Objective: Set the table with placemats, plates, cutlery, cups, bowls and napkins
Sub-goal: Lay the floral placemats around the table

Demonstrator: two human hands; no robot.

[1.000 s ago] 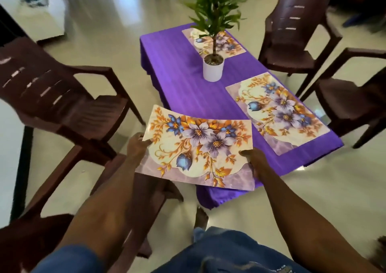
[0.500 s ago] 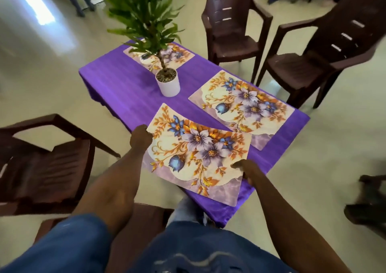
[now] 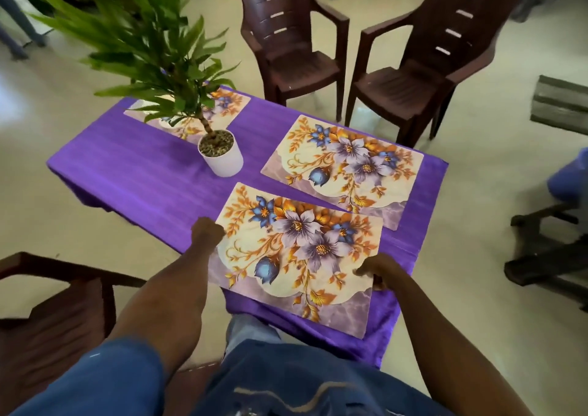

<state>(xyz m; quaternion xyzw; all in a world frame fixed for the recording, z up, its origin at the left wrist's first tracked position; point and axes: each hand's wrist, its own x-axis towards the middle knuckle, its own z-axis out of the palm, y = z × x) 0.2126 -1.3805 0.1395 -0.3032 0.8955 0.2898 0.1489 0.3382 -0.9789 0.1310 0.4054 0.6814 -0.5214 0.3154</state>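
Note:
A floral placemat [image 3: 299,256] lies over the near corner of the purple-clothed table [image 3: 152,180]. My left hand [image 3: 206,232] grips its left edge and my right hand [image 3: 377,271] pinches its right edge. A second floral placemat [image 3: 346,167] lies flat beyond it on the right side of the table. A third placemat [image 3: 222,107] sits at the far end, partly hidden by the plant's leaves.
A potted plant in a white pot [image 3: 221,156] stands mid-table. Two brown plastic chairs [image 3: 296,49] [image 3: 423,72] stand beyond the table, another chair [image 3: 54,314] at my near left. Dark chair legs [image 3: 547,250] are at the right.
I have carried the placemat from beside the table onto its near corner and lowered it onto the cloth. The view swung right around the table.

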